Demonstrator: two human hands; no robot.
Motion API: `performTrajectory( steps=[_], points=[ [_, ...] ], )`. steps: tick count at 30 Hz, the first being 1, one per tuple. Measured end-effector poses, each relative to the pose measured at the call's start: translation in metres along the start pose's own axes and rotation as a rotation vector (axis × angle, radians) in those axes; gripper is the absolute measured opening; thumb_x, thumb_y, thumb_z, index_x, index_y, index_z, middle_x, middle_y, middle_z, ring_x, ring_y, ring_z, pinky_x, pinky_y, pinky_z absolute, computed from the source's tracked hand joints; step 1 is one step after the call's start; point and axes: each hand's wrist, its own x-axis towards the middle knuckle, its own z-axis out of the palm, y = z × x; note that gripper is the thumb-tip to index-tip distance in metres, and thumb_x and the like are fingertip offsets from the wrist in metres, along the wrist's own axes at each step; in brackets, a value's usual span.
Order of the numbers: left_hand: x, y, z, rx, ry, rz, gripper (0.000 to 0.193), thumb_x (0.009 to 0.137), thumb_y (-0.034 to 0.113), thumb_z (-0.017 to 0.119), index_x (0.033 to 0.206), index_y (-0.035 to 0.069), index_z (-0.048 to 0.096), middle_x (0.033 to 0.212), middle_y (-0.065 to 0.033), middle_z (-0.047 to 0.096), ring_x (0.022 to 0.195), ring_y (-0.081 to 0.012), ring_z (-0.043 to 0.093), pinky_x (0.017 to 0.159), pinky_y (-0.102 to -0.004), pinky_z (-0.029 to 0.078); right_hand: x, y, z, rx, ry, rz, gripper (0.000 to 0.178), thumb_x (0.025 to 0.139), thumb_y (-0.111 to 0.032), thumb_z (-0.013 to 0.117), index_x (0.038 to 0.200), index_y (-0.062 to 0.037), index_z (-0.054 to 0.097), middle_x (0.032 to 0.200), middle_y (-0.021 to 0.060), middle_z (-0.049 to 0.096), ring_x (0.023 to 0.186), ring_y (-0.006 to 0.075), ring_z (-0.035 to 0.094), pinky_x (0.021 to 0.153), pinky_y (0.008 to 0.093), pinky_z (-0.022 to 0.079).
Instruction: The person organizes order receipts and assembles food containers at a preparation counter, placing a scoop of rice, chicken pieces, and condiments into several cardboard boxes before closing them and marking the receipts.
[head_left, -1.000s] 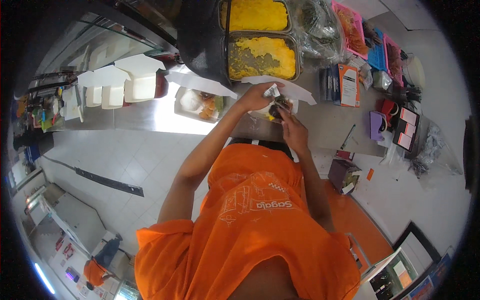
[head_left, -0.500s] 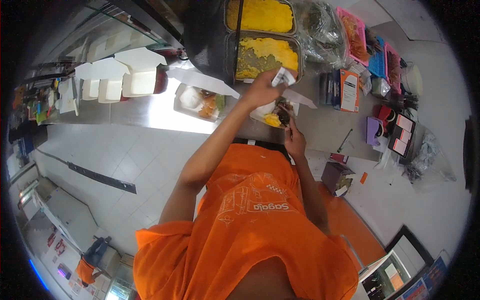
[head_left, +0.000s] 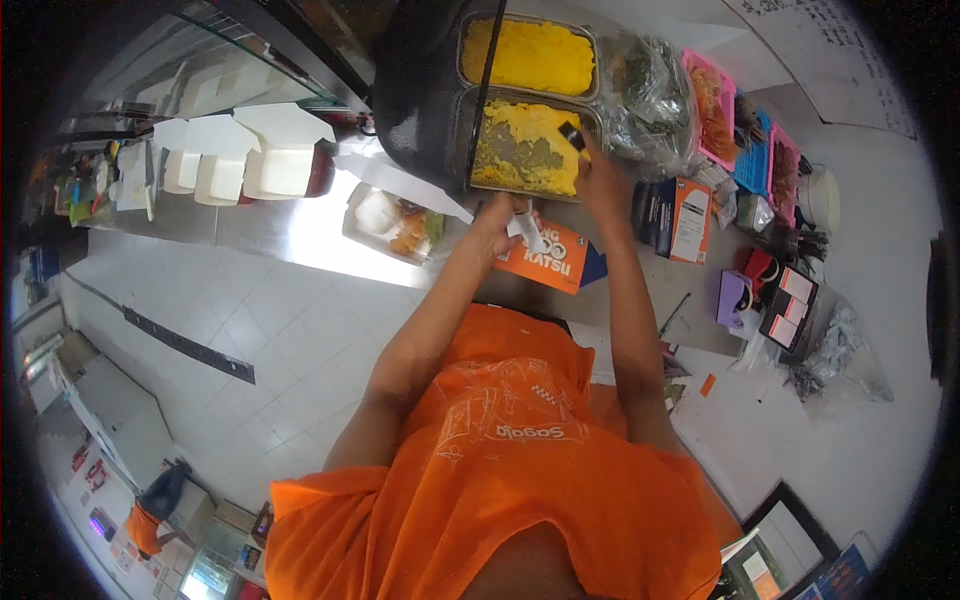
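A takeaway box [head_left: 548,268] with an orange printed lid lies closed on the counter before me. My left hand [head_left: 492,228], fingers closed, is at its left end with a crumpled white paper slip [head_left: 526,228] in its grip. My right hand [head_left: 603,188] is raised above the box's right side, near the corner of a tray of yellow food [head_left: 515,142]. A small black object [head_left: 571,136] sticks out from its closed fingers; its kind is not clear. Left of the box, an open takeaway box [head_left: 398,240] holds rice, fried pieces and something green.
Several empty white boxes [head_left: 285,168] stand open at the left. Behind is a second yellow-filled tray [head_left: 530,55], beside a clear plastic bag [head_left: 650,100]. Folded orange and navy cartons [head_left: 690,222], pink baskets [head_left: 712,110] and a tape dispenser [head_left: 738,298] stand at right.
The box in front of me has gone from open, with food showing, to closed. My right hand has moved up and away from it; my left hand has come down onto it with the slip.
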Motion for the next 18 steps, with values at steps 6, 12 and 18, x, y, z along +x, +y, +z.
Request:
performTrajectory(
  steps=[6,12,18],
  points=[
    [0.043,-0.002,-0.02,-0.101,0.073,-0.066,0.023,0.084,0.007,0.047,0.104,-0.004,0.046,0.084,-0.0169,0.059,0.068,-0.0271,0.06,0.061,-0.0407,0.054,0.055,-0.007,0.067,-0.292,0.07,0.047,0.077,0.08,-0.008,0.06,0.145,-0.0257,0.023,0.109,0.0186,0.058,0.075,0.0315,0.065,0.055,0.0403,0.053],
    [0.035,-0.013,-0.01,-0.015,0.108,0.003,0.028,0.082,0.006,0.049,0.107,-0.006,0.046,0.08,-0.0161,0.059,0.064,-0.0254,0.06,0.057,-0.038,0.053,0.032,0.007,0.088,-0.351,0.024,-0.066,0.072,0.079,-0.006,0.055,0.144,-0.0196,0.027,0.101,0.0181,0.06,0.079,0.031,0.064,0.062,0.041,0.051],
    [0.026,-0.006,-0.009,0.029,0.145,0.041,0.024,0.08,0.005,0.049,0.102,-0.006,0.049,0.079,-0.0148,0.06,0.062,-0.0228,0.059,0.056,-0.0365,0.052,0.018,-0.01,0.059,-0.359,-0.26,-0.116,0.061,0.081,-0.008,0.056,0.139,-0.0165,0.037,0.091,0.0192,0.063,0.077,0.029,0.066,0.058,0.0365,0.054]
  ],
)
